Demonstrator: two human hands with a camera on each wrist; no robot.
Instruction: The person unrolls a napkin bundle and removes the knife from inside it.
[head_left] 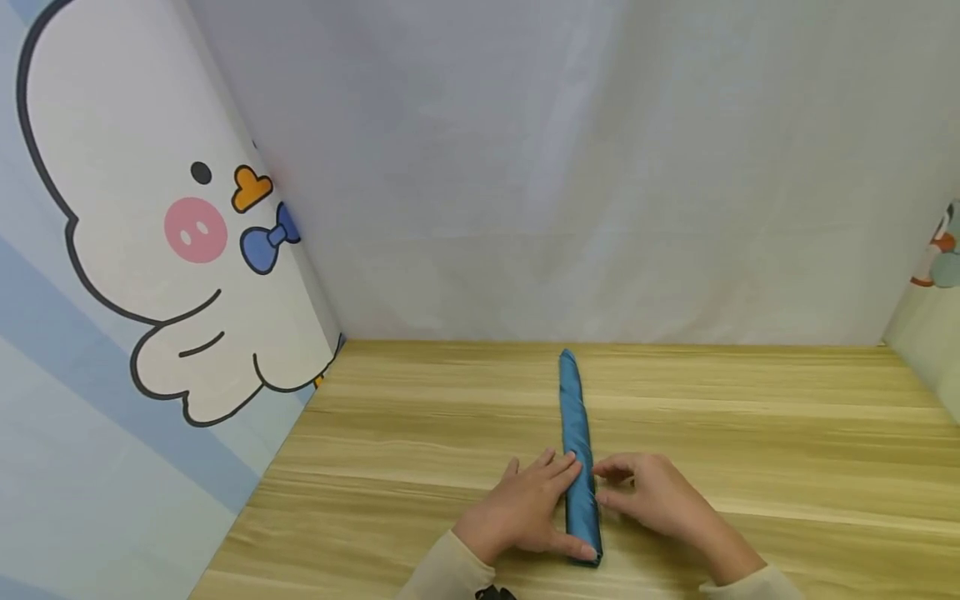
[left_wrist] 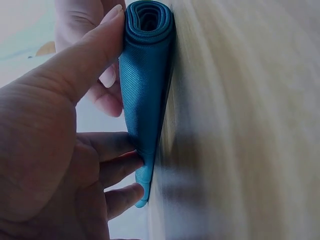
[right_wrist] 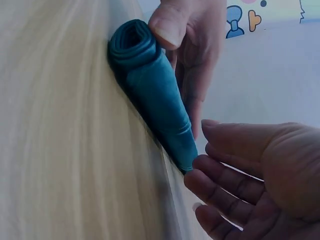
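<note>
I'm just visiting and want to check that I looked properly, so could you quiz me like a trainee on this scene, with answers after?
1. Which hand lies across the rolled teal cloth?
a) right only
b) left only
c) neither

2. True or false: the roll stands upright on the wood-grain tabletop.

3. Fill in: the cartoon bird at the left of the head view wears a blue ____.

Key
1. b: the left hand lies across it; the right hand is beside it.
2. False: it lies on its side.
3. Bow tie.
</note>
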